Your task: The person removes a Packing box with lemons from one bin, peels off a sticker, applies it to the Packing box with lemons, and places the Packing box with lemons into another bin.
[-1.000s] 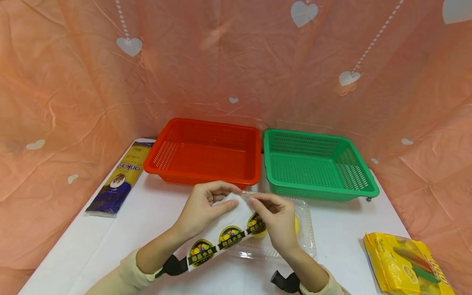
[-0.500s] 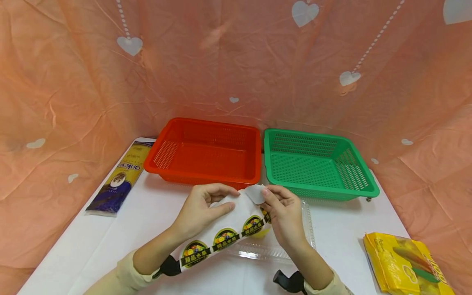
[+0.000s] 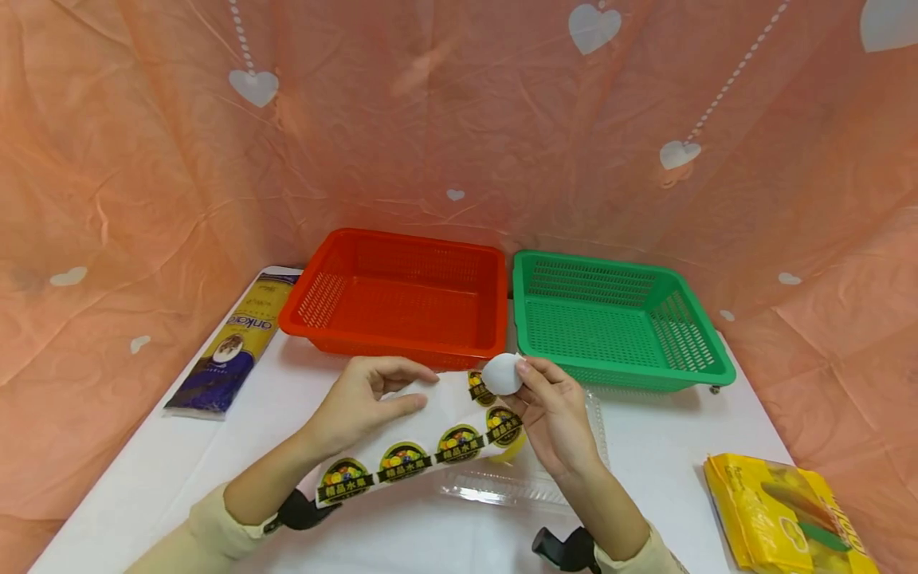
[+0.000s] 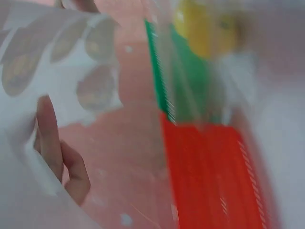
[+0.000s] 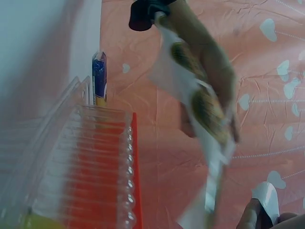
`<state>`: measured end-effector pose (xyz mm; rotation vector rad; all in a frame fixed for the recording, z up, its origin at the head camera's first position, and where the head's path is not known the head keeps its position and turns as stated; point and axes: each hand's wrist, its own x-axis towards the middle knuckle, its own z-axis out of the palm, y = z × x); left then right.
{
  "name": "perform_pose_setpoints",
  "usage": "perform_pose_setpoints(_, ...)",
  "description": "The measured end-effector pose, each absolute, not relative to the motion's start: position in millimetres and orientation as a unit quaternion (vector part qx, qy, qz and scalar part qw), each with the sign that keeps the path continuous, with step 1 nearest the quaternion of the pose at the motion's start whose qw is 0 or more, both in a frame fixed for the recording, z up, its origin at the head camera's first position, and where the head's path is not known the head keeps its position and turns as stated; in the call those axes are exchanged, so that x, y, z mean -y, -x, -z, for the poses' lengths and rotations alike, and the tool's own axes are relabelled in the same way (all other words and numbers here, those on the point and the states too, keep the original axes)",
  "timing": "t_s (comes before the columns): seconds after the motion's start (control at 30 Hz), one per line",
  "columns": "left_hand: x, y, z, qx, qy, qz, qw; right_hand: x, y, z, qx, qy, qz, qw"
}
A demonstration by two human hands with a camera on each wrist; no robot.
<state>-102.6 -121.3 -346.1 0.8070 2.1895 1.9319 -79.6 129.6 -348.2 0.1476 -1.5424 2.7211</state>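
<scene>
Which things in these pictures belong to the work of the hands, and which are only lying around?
In the work:
sticker sheet, held by the left hand
round sticker, pinched by the right hand
probably the clear container and yellow thing inside

Apparently lying about:
red basket
green basket
blue-and-gold packet
yellow packet

The sticker sheet (image 3: 430, 424) and the right hand (image 3: 555, 414) hide most of the yellow thing (image 3: 512, 452). They cover part of the clear box (image 3: 498, 487) too. On the near right, the yellow bag (image 3: 785, 510) is cut off at the bottom. In the left wrist view, the sheet's pictures (image 4: 21, 71) are too blurry to make out.
</scene>
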Motion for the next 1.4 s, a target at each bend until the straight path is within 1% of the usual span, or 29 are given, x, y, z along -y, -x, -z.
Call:
perform_pose_setpoints(0.2,163.6,127.6,358.3,-0.749,-0.250,-0.600,0.126,-129.7,80.4,347.3,0.484,-0.041,-0.874,0.010)
perform_pose_setpoints(0.37,193.6,146.9,366.7,-0.763,-0.259,-0.562,0.186,-131.0,81.1,347.3,0.488,-0.037,-0.872,0.015)
perform_pose_setpoints(0.47,205.0,159.3,374.4,-0.765,-0.264,-0.550,0.206,-132.4,81.2,347.6,0.491,-0.033,-0.870,0.019)
perform_pose_setpoints(0.7,211.0,182.1,402.6,-0.783,-0.240,-0.533,0.211,-136.3,81.0,349.1,0.490,-0.024,-0.871,0.028)
perform_pose_setpoints(1.0,196.6,191.5,427.4,-0.781,-0.258,-0.519,0.234,-137.8,79.0,350.5,0.476,-0.009,-0.879,0.027)
perform_pose_setpoints(1.27,198.3,195.1,435.6,-0.791,-0.271,-0.500,0.225,-137.5,77.7,352.9,0.482,-0.017,-0.875,0.024)
perform_pose_setpoints(1.4,201.9,195.9,434.5,-0.798,-0.295,-0.488,0.197,-136.0,77.6,353.3,0.490,-0.019,-0.871,0.023)
